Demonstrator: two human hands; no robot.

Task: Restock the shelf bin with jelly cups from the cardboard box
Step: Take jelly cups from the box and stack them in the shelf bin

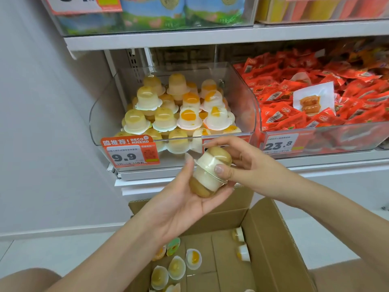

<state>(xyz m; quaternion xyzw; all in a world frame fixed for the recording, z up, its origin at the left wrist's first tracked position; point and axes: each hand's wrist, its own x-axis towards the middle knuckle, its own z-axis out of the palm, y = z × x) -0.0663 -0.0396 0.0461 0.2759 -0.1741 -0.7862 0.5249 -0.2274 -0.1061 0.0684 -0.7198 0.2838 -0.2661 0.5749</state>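
Two jelly cups (211, 172) with pale fruit sit lid to lid just below the front of the clear shelf bin (101, 114). My left hand (185, 199) cradles the lower cup in its palm. My right hand (233, 159) grips the upper cup with thumb and fingers. The bin holds several stacked jelly cups (174, 106), yellowish on the left and orange-topped on the right. Below, the open cardboard box (273, 239) has several loose jelly cups (176, 266) on its floor.
A neighbouring clear bin (357, 131) on the right is full of red snack packets. Price tags reading 9.9 (130, 152) and 23.8 (281, 144) hang on the bin fronts. Another shelf with packaged goods (151, 13) runs above. A white wall stands at left.
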